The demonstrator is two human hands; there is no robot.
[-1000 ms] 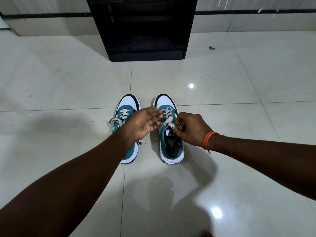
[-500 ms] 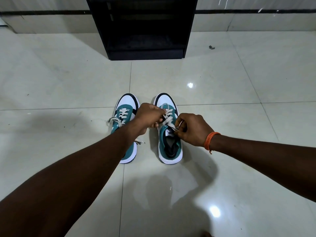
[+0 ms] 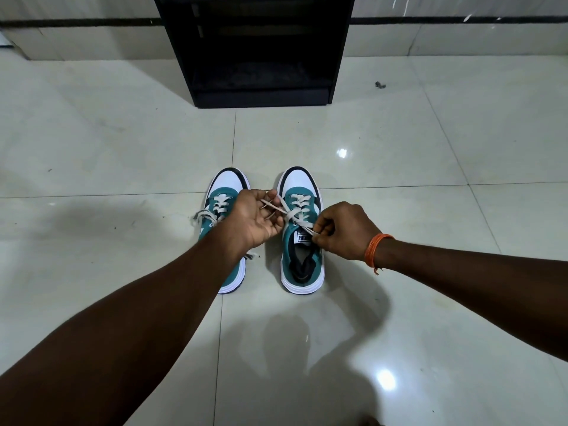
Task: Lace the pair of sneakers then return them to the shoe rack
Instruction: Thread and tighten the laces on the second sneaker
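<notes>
glossy pale floor tiles [image 3: 123, 142] with thin grout lines fill the view, catching bright ceiling-light reflections at 5 o'clock and just past centre toward 1 o'clock. a black open cabinet [image 3: 261, 50] stands at 12 o'clock against a light wall [image 3: 461, 38] carrying a dark horizontal stripe. a small dark speck [image 3: 380, 85] lies at 1 o'clock.

left hand [image 3: 256, 216]: palm up, fingers curled | right hand [image 3: 342, 230]: pinching, knuckles up
</notes>
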